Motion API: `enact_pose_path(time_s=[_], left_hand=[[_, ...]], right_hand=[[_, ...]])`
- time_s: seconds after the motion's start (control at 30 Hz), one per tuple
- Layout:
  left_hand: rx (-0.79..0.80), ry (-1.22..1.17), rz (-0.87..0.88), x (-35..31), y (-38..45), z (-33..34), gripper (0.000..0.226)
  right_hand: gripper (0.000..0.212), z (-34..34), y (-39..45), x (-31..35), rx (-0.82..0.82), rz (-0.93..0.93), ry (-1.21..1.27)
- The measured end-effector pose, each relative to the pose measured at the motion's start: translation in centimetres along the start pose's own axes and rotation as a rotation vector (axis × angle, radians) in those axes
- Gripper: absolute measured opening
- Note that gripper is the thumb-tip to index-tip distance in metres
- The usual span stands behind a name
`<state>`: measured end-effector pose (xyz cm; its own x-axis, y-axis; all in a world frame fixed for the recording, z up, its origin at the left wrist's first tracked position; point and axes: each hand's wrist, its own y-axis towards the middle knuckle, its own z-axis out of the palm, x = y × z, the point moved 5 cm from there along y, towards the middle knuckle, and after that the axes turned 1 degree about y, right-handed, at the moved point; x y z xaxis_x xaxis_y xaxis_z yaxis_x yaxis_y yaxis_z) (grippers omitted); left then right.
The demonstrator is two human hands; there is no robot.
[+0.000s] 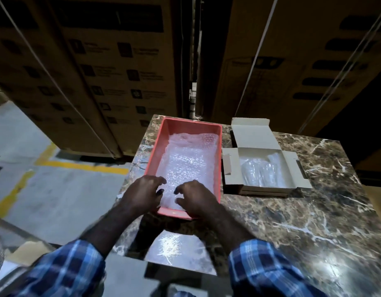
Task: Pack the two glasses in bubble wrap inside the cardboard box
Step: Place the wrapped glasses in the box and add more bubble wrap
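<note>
We see wrapped glasses (263, 170) in the cardboard box (292, 162) beside the red tray (157, 151); both hands, left hand (142, 192) and right hand (196, 198), loosely curled over its bubble wrap (189, 161), grip unclear.

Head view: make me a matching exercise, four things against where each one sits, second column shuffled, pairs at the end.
Things:
1. red tray
2. cardboard box
3. bubble wrap
4. left hand

Places:
A. lying inside the tray
B. on the marble table, right of the tray, flaps open
C. at the tray's near left corner
D. on the marble table, left of the box

Pairs: 1-D, 2-B, 3-A, 4-C
</note>
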<state>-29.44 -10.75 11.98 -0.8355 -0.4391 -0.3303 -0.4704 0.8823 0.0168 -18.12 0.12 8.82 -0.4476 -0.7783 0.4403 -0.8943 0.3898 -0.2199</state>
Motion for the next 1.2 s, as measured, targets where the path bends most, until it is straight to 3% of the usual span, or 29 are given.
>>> enact_pose_path(time_s=[0.27, 0.4, 0.57, 0.77, 0.87, 0.97, 1.1, 1.2], left_hand=[[0.047, -0.090, 0.091, 0.7, 0.3, 2.1, 0.032], [0.044, -0.061, 0.120, 0.9, 0.4, 2.5, 0.030], [0.304, 0.188, 0.115, 0.4, 1.4, 3.4, 0.019], [0.503, 0.289, 0.148, 0.3, 2.7, 4.3, 0.043], [0.451, 0.267, 0.180, -0.3, 2.8, 3.8, 0.021], [0.346, 0.241, 0.175, -0.2, 3.0, 2.9, 0.031], [0.169, 0.140, 0.170, -0.1, 3.2, 1.1, 0.014], [0.041, 0.057, 0.210, 0.0, 3.2, 0.3, 0.012]], right_hand=[[0.028, 2.9, 3.0, 0.7, 0.289, 0.134, 0.103], [0.018, 3.1, 3.1, 0.6, 0.257, 0.132, 0.135], [0.011, 2.4, 2.9, -0.6, 0.256, 0.174, 0.239], [0.018, 1.0, 2.4, -1.7, 0.159, 0.231, 0.334], [0.024, -0.2, 2.0, -2.1, 0.063, 0.285, 0.403], [0.029, -0.8, 1.8, -2.5, 0.004, 0.300, 0.427], [0.030, -1.3, 1.8, -2.8, -0.060, 0.306, 0.435], [0.018, -1.4, 1.5, -2.6, -0.091, 0.306, 0.561]])
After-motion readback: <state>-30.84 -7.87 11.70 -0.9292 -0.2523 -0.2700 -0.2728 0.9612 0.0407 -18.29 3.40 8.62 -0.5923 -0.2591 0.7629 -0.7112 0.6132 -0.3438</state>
